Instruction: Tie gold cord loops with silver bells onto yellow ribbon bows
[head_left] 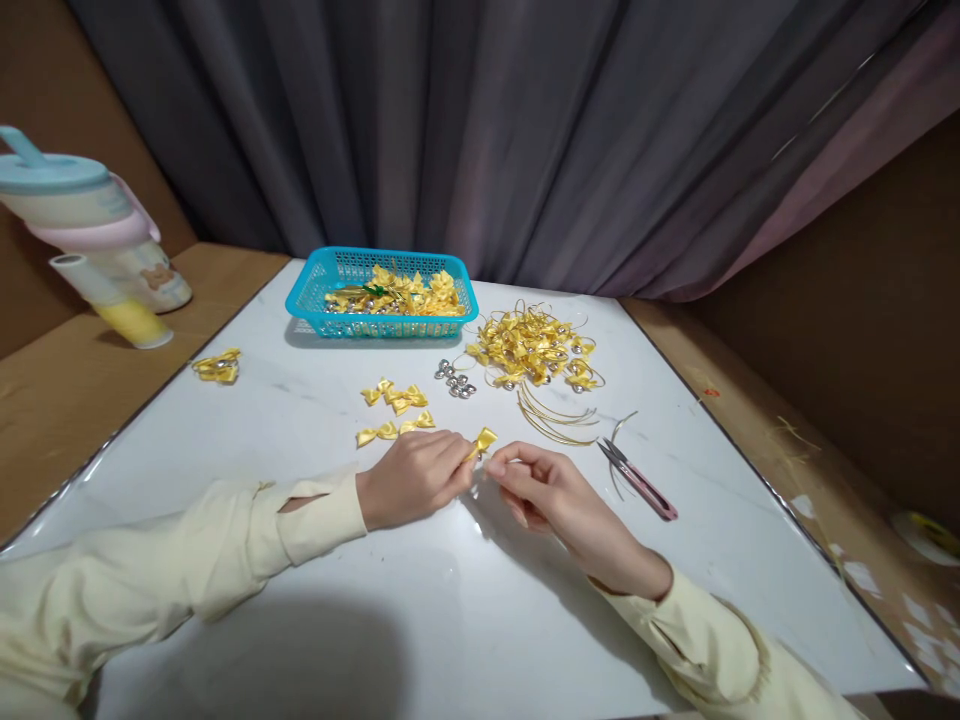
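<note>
My left hand (421, 474) is closed, pinching a yellow ribbon bow (486, 438) that sticks out past its fingertips. Just to the right of the bow, my right hand (544, 488) has its thumb and forefinger pressed together; whatever lies between them is too small to make out. Several loose yellow bows (405, 400) lie beyond my left hand. Silver bells (459, 384) sit in a small cluster farther back. Cut lengths of gold cord (555, 420) are spread beyond my right hand, and pink-handled thread snips (643, 485) rest to its right.
A blue basket (300, 300) with yellow bows stands at the back. Right of it is a pile of bows with bells and gold cord (529, 345). More bows (217, 367) lie at the left edge. A tumbler (90, 225) and a yellow-white tube (116, 305) stand beyond the white table (450, 620).
</note>
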